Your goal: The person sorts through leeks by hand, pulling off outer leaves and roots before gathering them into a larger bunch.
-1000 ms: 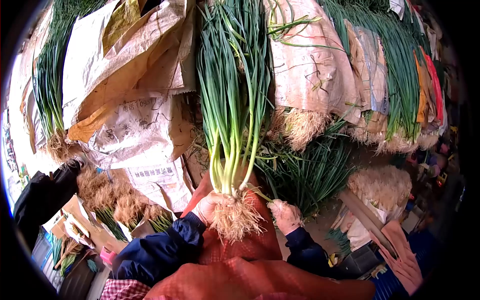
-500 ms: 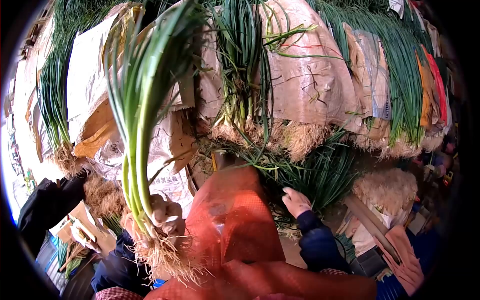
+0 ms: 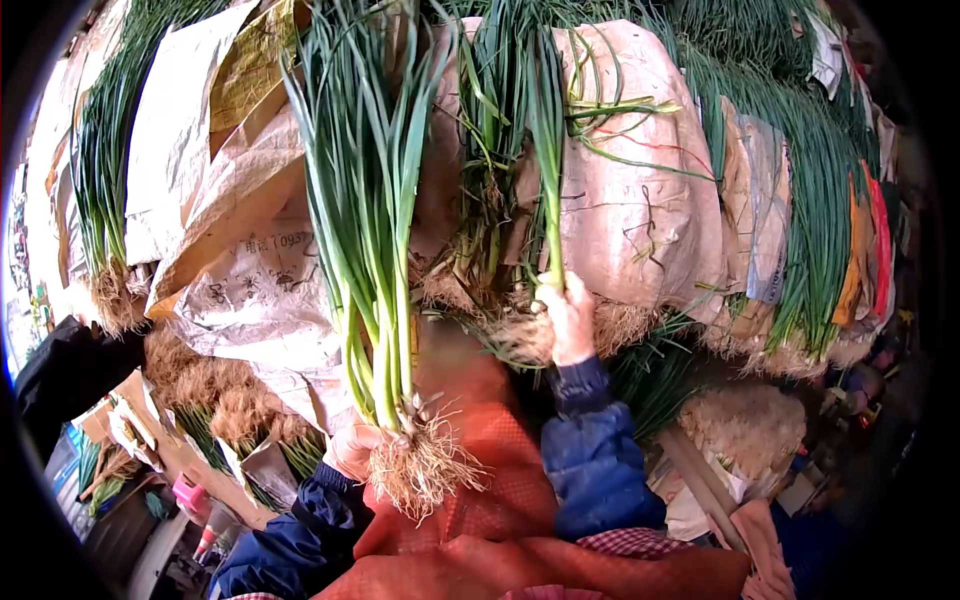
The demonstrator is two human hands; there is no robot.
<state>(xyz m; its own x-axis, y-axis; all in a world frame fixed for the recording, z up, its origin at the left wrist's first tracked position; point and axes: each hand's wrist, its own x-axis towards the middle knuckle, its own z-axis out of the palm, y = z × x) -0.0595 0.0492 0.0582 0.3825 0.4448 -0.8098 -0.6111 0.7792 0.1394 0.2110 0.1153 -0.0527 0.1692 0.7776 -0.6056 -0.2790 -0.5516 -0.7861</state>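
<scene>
My left hand [image 3: 352, 450] is closed round the white lower ends of a bunch of green onions [image 3: 385, 330]. Its pale, tangled roots hang just beside the hand, and the long green leaves reach up to the top of the view. My right hand [image 3: 570, 320] grips a few more green onions [image 3: 552, 200] near their root end, at the front of the sack-covered pile. Their roots are blurred below the fist. Behind them lie loose green onions [image 3: 485, 170] with yellowed, ragged lower leaves.
Woven sacks [image 3: 640, 190] drape over the pile, with more green onions [image 3: 810, 230] at the right. A red apron [image 3: 480, 500] covers my front. Trimmed bundles with roots [image 3: 215, 385] stand lower left, near another person's dark sleeve [image 3: 75, 370]. A wooden bar [image 3: 700, 480] slants at lower right.
My right hand has risen from low by the leaves to the pile and now grips green onions. My left hand's bunch has shifted right, its leaves now spread out.
</scene>
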